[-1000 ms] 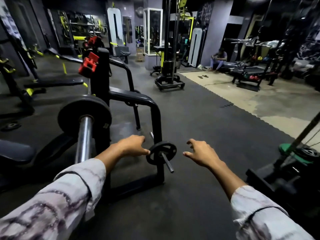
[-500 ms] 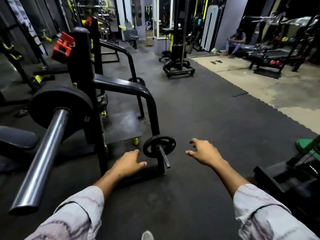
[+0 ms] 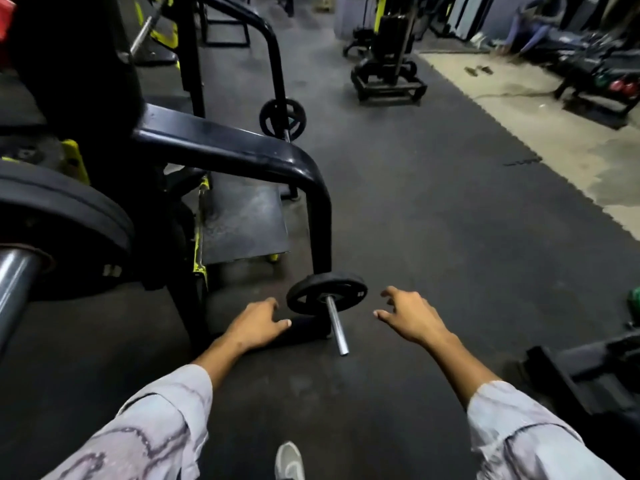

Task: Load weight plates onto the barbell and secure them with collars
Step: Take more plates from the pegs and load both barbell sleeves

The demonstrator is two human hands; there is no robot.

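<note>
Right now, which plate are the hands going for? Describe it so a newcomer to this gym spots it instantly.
Start at the black rack frame curving down to the floor mat. At the foot of its near leg, a small black plate sits on a short silver storage peg, between the open left hand and right hand. Unlike the big plate on the barbell or the far small plate, it is small and nearest.

black rack frame (image 3: 242,157) | rubber floor (image 3: 433,220) | grey shoe (image 3: 289,460)

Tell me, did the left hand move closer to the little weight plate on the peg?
Yes. The left hand has come nearer the small plate on its peg, reaching its left edge without touching it.
</note>
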